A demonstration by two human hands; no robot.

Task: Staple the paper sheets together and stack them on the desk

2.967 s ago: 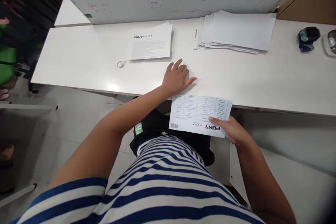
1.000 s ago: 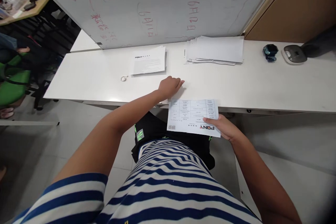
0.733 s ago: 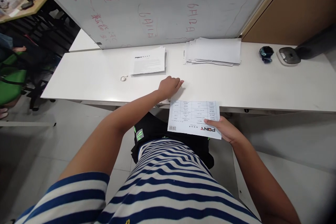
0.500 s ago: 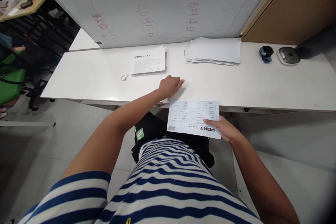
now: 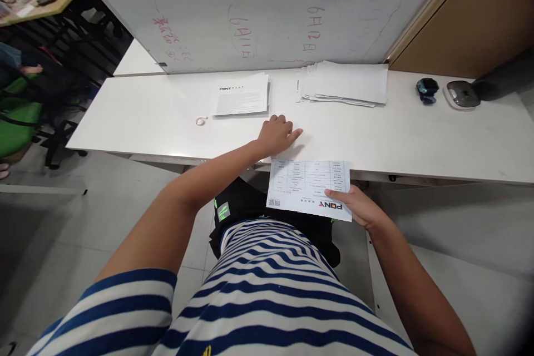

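Note:
My right hand (image 5: 362, 204) grips the right edge of a printed paper sheet (image 5: 308, 186), thumb on top and fingers beneath. The sheet bears a table, a PONY logo and a QR code, and hangs in front of the desk edge over my lap. My left hand (image 5: 278, 134) is at the white desk top, holding nothing, its fingers loosely bent and the thumb apart. Just behind it lies a small stack of PONY papers (image 5: 242, 97). Farther right is a thicker pile of white paper (image 5: 346, 84).
A whiteboard (image 5: 275, 5) with red writing stands along the back of the white desk (image 5: 417, 139). A white earpiece (image 5: 201, 121) lies left; a dark watch (image 5: 427, 90), a round-cornered case (image 5: 462, 94) and a cardboard box (image 5: 463, 22) are right. Part of another person (image 5: 31, 69) shows far left.
My left hand has shifted slightly right, with its thumb reaching farther out from the fingers. The right hand keeps its hold on the sheet. The view has turned a little.

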